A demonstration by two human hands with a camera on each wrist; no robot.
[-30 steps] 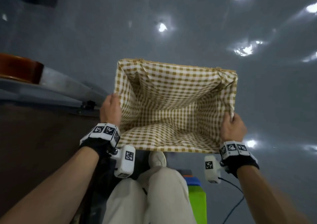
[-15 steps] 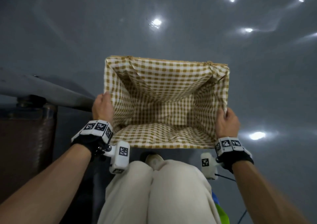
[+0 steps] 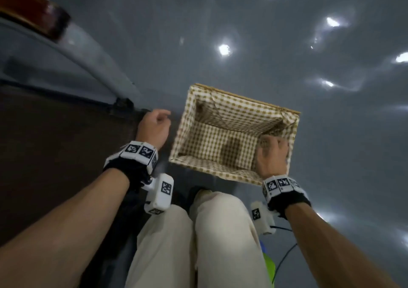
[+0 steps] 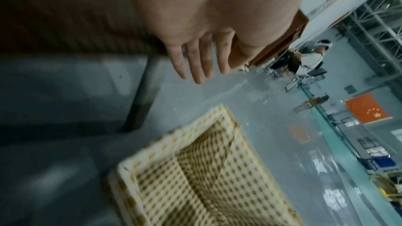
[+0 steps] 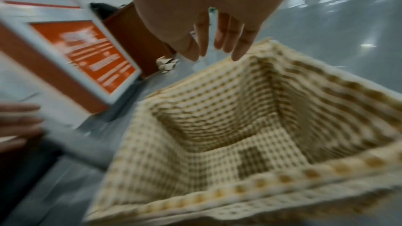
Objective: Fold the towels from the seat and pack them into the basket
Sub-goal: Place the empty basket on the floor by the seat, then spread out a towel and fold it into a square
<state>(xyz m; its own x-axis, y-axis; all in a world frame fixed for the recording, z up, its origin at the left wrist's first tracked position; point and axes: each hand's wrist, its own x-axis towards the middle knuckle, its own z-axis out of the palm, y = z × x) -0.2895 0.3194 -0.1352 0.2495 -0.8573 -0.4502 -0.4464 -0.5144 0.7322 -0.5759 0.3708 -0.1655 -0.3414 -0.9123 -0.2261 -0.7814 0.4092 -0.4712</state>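
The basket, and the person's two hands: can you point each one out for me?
basket (image 3: 199, 106): head view, on the checked lining of its far left wall.
left hand (image 3: 152, 128): head view, on the back of the hand.
right hand (image 3: 272, 157): head view, on the back of the hand.

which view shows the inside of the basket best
The right wrist view: it looks straight down into the basket to its empty checked bottom. The head view shows the whole basket, its corner hidden by the right hand. The left wrist view catches one blurred corner.
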